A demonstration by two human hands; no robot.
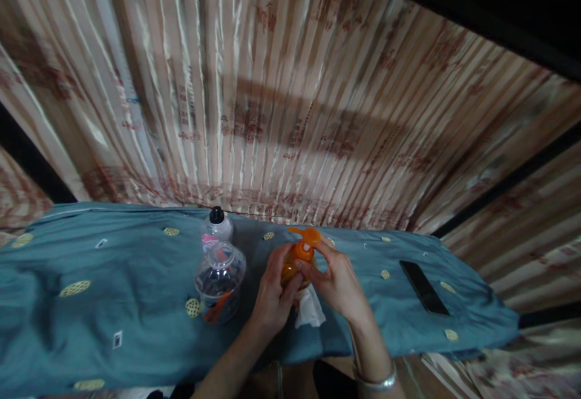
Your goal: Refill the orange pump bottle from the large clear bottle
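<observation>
An amber pump bottle [288, 270] with an orange pump head [311, 237] stands upright between my hands. My left hand [275, 293] wraps round the bottle's body from the left side. On the right, my right hand [336, 278] has its thumb and fingers closed on the orange pump collar, just under the spout. The spout points left. A crumpled white tissue [311, 309] shows below the bottle, between my wrists; its upper part is hidden by my hands.
A clear, wide-mouthed plastic jar [221, 284] stands left of my hands, with a black-capped bottle [218, 227] behind it. A dark phone [423, 288] lies to the right on the teal patterned cloth [136, 272]. Striped curtains [272, 84] hang behind.
</observation>
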